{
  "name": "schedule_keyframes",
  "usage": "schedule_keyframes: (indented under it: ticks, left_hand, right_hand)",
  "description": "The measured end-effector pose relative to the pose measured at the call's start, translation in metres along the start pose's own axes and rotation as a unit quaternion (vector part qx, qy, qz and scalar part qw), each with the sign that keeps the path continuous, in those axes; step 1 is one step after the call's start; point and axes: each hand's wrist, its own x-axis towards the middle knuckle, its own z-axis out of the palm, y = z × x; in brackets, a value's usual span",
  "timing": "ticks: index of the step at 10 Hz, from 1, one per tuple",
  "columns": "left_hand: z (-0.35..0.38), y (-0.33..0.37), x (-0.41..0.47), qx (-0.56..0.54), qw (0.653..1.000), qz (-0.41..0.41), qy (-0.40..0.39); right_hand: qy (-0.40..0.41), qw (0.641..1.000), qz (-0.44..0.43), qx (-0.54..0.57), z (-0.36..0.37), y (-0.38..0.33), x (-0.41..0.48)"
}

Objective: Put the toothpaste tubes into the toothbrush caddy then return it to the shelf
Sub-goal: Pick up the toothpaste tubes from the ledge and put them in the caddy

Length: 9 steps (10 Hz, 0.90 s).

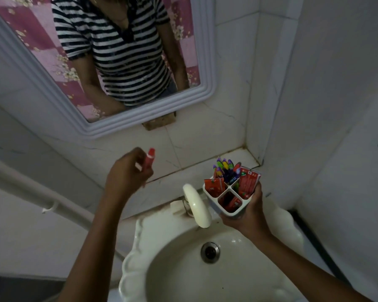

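Observation:
My right hand (248, 211) holds a white four-compartment toothbrush caddy (214, 198) above the back right of the sink. Red toothpaste tubes (247, 182) stand in three of its compartments, and several coloured toothbrushes (225, 168) fill the far one. My left hand (127, 173) is raised to the left of the caddy, above the tiled ledge, closed around one red toothpaste tube (150, 159) with its cap end pointing up. That hand and the caddy are well apart.
A cream sink (177, 264) with a metal drain (210, 251) lies below, its white tap (196, 205) just left of the caddy. A tiled ledge (205, 158) runs behind, in the wall corner. A framed mirror (122, 120) hangs above. A white pipe (31, 182) crosses at left.

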Motion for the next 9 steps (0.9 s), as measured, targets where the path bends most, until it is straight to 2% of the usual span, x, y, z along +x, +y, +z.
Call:
schedule_keyframes:
  ticks: [1,2,3,4,5,6,7,8,9]
  left_hand:
    - [-0.019,0.050,0.003,-0.193,0.981,0.021,-0.005]
    - [-0.009,0.095,-0.001,-0.313,0.945,0.017,-0.089]
    - [0.026,0.125,-0.013,-0.218,0.961,0.043,-0.166]
    - [0.062,0.138,-0.022,-0.050,0.975,0.095,-0.195]
    - [0.086,0.140,-0.027,0.067,0.964,0.127,-0.224]
    - [0.089,0.135,-0.026,0.055,0.965,0.115,-0.227]
    - [0.073,0.122,-0.022,-0.009,0.980,0.075,-0.186]
    - [0.052,0.107,-0.021,-0.063,0.993,0.026,-0.099]
    - [0.031,0.101,-0.018,-0.123,0.990,-0.022,-0.071]
  right_hand:
    - [-0.005,1.000,-0.004,0.014,0.001,0.007,0.000]
    - [0.024,1.000,-0.015,-0.013,0.002,0.009,-0.004]
    - [0.004,0.998,-0.045,-0.052,0.002,0.001,0.005]
    - [0.016,0.998,-0.034,-0.041,0.002,-0.005,0.005]
    - [0.024,0.998,-0.043,0.028,0.007,0.009,0.002]
    - [0.025,0.996,0.010,0.084,-0.003,-0.016,-0.003]
    - [0.029,0.993,0.004,0.117,-0.008,-0.024,-0.002]
    - [0.032,0.993,-0.024,0.107,-0.017,-0.036,0.005]
    - [0.044,0.989,-0.074,0.120,-0.030,-0.065,0.022]
